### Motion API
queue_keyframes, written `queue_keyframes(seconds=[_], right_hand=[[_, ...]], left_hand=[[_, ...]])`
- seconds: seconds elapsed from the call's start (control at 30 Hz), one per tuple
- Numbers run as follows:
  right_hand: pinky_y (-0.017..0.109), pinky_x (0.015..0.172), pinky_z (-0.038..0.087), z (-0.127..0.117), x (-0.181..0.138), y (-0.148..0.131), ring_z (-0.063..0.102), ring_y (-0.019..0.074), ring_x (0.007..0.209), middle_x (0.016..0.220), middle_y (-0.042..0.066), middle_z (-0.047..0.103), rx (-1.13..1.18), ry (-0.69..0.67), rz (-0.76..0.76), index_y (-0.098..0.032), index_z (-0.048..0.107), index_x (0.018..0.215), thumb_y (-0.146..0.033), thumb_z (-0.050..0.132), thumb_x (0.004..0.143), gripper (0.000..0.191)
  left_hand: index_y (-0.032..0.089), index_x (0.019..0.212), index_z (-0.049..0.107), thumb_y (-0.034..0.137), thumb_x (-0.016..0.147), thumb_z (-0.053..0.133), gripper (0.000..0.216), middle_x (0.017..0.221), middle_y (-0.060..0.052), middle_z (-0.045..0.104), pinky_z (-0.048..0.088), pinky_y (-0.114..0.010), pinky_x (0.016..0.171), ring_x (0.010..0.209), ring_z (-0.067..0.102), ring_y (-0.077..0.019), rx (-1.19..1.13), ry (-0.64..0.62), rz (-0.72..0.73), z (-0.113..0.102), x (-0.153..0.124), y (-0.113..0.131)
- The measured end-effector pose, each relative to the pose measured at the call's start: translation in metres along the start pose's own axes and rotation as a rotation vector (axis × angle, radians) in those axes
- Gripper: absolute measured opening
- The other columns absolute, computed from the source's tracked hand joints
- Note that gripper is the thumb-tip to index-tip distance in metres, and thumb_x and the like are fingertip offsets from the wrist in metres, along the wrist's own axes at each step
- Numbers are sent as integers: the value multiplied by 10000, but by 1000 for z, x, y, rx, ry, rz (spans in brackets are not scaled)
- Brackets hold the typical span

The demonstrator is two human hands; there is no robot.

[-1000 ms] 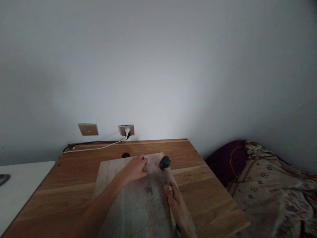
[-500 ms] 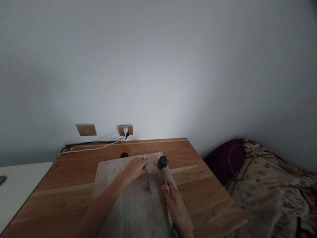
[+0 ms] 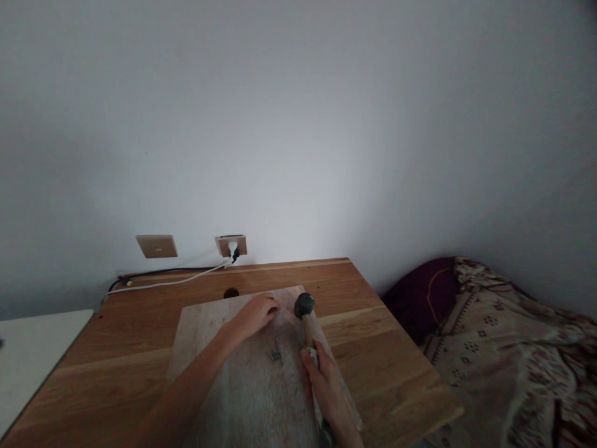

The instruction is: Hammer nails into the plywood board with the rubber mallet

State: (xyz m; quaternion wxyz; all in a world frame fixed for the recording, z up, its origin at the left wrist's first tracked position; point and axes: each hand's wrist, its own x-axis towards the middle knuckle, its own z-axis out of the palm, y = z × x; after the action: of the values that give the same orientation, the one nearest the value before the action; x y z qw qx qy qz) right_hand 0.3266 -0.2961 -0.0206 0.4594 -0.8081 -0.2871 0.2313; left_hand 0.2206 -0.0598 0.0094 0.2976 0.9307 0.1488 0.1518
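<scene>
A pale, worn wooden board [image 3: 242, 386] lies on the desk. My right hand [image 3: 324, 379] is wrapped round the handle of a hammer [image 3: 305, 305], which has a dark rounded head and a light wooden shaft. The hammer head is over the board's far right part. My left hand [image 3: 261, 313] rests at the far side of the board, fingers pinched together; whatever is between them is too small to make out. Several grey metal nails [image 3: 275, 353] lie in a small pile on the board, between my two hands.
The board sits on a brown wooden desk [image 3: 373, 339] against a grey wall. A socket [image 3: 232, 244] holds plugs with a white cable [image 3: 163, 284] along the desk's back edge. A white surface [image 3: 41, 354] adjoins at left; patterned bedding [image 3: 504, 354] lies at right.
The whole view has shifted slightly. My left hand's fingers have moved a little at the board's far side, and the hammer stays in my right hand in nearly the same place.
</scene>
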Motion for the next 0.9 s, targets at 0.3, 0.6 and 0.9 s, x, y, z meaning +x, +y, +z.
queue_keyframes(seconds=[0.3,0.6,0.9], right_hand=[[374,1110,433,-3,-1,2,578,324,1323,1343,154,684,-9,-10,-36,-157,677,1300,-726,539,879,722],[251,425,400,5,-9,-47,490,158,424,505,-64,499,125,-221,-36,-187,630,1172,-695,505,922,580],[237,396,362,20,-3,-45,471,132,423,556,-56,501,154,-298,-79,-155,636,1060,-682,522,913,559]], left_hand=[[209,1009,799,136,885,630,222,1010,-75,777,520,-343,940,968,707,-217,-154,190,-81,26,3,-20],[188,1108,733,104,770,684,351,986,-55,742,522,-347,876,916,671,-217,-167,247,-159,30,1,-23],[186,1165,678,-12,656,573,556,927,-49,762,526,-328,801,842,695,-223,-256,246,-193,25,2,-18]])
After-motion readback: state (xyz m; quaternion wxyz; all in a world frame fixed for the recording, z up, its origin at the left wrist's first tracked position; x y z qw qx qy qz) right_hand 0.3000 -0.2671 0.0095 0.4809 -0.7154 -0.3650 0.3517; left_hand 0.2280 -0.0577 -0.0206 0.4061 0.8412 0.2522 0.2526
